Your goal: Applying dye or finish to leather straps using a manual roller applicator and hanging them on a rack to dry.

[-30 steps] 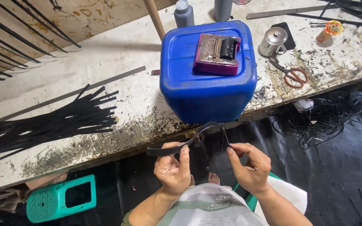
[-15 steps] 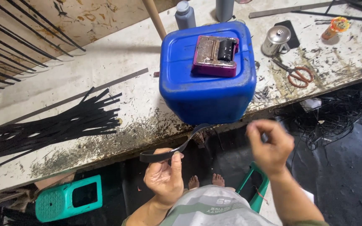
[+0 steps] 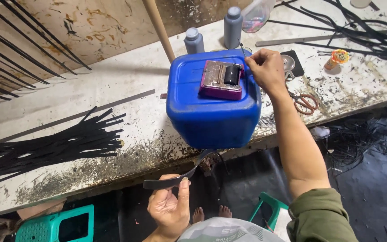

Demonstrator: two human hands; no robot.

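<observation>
My left hand (image 3: 169, 207) is low in front of the bench and grips a curved black strap (image 3: 164, 183) between thumb and fingers. The strap's far end bends up toward the blue plastic jerrycan (image 3: 211, 116) lying on the bench edge. My right hand (image 3: 265, 67) is stretched out over the jerrycan's top right corner with its fingers pinched together. It is just right of a purple metal tool with a black roller (image 3: 222, 79) resting on the can. A thin dark wire shows at the fingertips; whether it is held is unclear.
A pile of black strips (image 3: 50, 145) lies on the stained white bench (image 3: 126, 96) at left. Two grey bottles (image 3: 194, 40), orange-handled scissors (image 3: 305, 103), a metal cup and tangled black straps (image 3: 363, 22) are behind and right. Teal stools (image 3: 54, 226) stand below.
My right hand let go of the strap and rose from beside my left hand to the jerrycan's top. My left hand keeps hold of the strap, slightly lower and to the left.
</observation>
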